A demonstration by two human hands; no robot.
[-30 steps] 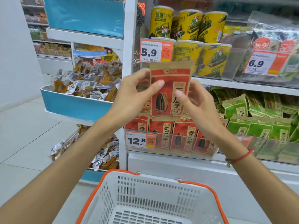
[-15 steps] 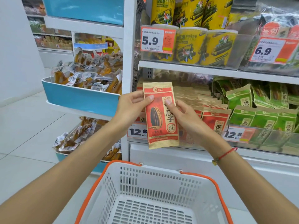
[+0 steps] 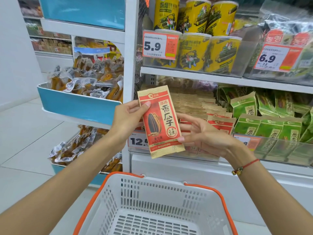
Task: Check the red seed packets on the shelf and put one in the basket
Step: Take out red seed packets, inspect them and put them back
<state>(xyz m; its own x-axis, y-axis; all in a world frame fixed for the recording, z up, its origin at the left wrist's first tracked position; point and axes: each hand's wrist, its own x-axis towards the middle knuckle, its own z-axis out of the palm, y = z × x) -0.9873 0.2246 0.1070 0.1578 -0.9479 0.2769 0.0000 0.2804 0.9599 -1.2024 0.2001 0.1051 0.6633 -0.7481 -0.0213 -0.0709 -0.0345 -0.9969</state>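
Observation:
A red seed packet (image 3: 160,122) with a tan border and a sunflower seed picture is held upright in front of the shelf, tilted slightly left. My left hand (image 3: 128,116) pinches its upper left edge, thumb on the front. My right hand (image 3: 201,133) holds its lower right edge, thumb on the front and fingers behind. More red seed packets (image 3: 220,123) stand in a row on the shelf behind it. Below my arms sits the white basket (image 3: 199,197) with an orange rim; nothing shows inside it.
Green seed packets (image 3: 269,129) fill the shelf to the right. Yellow tubs (image 3: 194,50) stand on the shelf above, with 5.9 and 6.9 price tags. A blue bin (image 3: 76,106) of wrapped snacks juts out at left. White tiled floor lies at left.
The packet came down from in front of the yellow tubs to shelf level. My right thumb slid from its upper middle to its lower right edge. The view came closer and tilted down.

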